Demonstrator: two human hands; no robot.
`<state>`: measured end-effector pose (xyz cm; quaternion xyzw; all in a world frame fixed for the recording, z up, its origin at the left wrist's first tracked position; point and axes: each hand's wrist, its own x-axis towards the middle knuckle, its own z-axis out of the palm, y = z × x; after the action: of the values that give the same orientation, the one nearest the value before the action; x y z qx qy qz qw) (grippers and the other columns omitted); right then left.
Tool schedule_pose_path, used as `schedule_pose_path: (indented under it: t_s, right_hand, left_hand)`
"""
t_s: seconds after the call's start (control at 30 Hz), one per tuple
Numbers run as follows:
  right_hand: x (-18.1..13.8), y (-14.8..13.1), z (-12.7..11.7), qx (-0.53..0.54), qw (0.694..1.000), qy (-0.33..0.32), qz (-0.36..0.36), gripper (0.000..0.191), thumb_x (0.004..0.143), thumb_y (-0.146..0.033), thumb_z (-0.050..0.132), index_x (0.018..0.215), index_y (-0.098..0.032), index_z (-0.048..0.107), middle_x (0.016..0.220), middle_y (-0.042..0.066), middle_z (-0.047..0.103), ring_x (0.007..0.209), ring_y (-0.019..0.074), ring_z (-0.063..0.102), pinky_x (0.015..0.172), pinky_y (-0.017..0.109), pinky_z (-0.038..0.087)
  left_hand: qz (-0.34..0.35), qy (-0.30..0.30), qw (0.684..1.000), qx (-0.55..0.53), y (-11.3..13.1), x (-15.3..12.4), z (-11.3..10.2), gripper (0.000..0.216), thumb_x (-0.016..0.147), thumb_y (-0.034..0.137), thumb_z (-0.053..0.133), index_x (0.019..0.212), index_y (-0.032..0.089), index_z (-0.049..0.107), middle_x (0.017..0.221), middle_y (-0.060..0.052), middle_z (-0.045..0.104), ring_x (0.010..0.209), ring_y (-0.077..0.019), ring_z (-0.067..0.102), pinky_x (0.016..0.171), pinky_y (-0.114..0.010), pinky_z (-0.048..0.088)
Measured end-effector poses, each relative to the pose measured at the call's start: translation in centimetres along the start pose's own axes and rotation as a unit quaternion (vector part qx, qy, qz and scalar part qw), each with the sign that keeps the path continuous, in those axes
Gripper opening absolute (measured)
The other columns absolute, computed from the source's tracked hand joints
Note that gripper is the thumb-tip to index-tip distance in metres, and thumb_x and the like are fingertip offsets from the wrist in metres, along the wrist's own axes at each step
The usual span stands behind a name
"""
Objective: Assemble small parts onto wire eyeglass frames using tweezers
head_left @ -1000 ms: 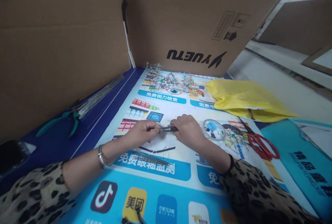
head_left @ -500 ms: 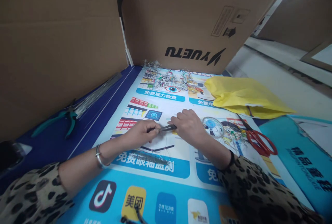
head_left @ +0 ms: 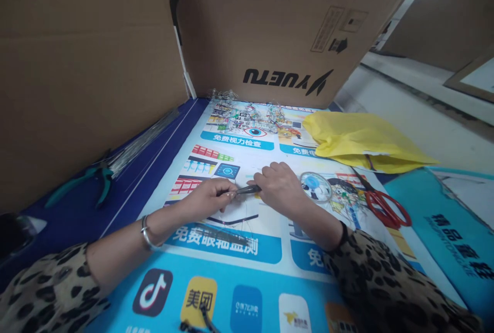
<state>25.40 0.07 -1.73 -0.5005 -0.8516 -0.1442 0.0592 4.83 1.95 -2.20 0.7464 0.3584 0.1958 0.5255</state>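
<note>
My left hand (head_left: 210,199) and my right hand (head_left: 280,186) meet over a printed poster mat (head_left: 239,281). Both are closed in a pinch around a thin dark rod-like piece (head_left: 247,189) held level between them, left fingertips on its left end, right fingers wrapped on its right end. A silver bangle (head_left: 145,232) sits on my left wrist. Just below the hands, another thin dark strip (head_left: 233,220) with fine wire lies on the mat. A clear round lidded dish (head_left: 316,187) rests right beside my right hand.
Red-handled scissors (head_left: 386,208) and a yellow plastic bag (head_left: 363,140) lie to the right. Teal pliers (head_left: 90,181) and a bundle of metal wires (head_left: 142,140) lie at left. Small beaded wire pieces (head_left: 250,114) sit by the cardboard box walls (head_left: 270,29) behind.
My hands keep the same pinch on the thin piece; the view has shifted slightly, nothing else has moved.
</note>
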Motion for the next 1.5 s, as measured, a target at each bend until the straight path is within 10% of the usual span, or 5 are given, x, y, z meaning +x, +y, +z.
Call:
schedule_pose_path:
  t_s: [0.33, 1.5]
  right_hand:
    - [-0.04, 0.33, 0.03, 0.010, 1.000, -0.021, -0.005, 0.010, 0.077, -0.024, 0.054, 0.079, -0.019, 0.062, 0.076, 0.005, 0.058, 0.080, 0.0189, 0.044, 0.067, 0.031, 0.021]
    - [-0.08, -0.56, 0.45, -0.016, 0.999, -0.029, -0.005, 0.034, 0.093, -0.031, 0.035, 0.078, -0.016, 0.062, 0.070, 0.007, 0.060, 0.071, 0.0170, 0.047, 0.059, 0.030, 0.017]
  left_hand:
    - [-0.028, 0.003, 0.999, -0.017, 0.44, -0.03, 0.01, 0.015, 0.077, 0.025, 0.048, 0.070, 0.015, 0.058, 0.053, 0.004, 0.049, 0.048, -0.0065, 0.042, 0.048, -0.019, 0.033]
    - [-0.006, -0.002, 1.000, -0.005, -0.04, 0.03, 0.00, 0.014, 0.076, 0.019, 0.045, 0.066, 0.015, 0.054, 0.056, 0.004, 0.050, 0.047, -0.0058, 0.047, 0.048, -0.019, 0.035]
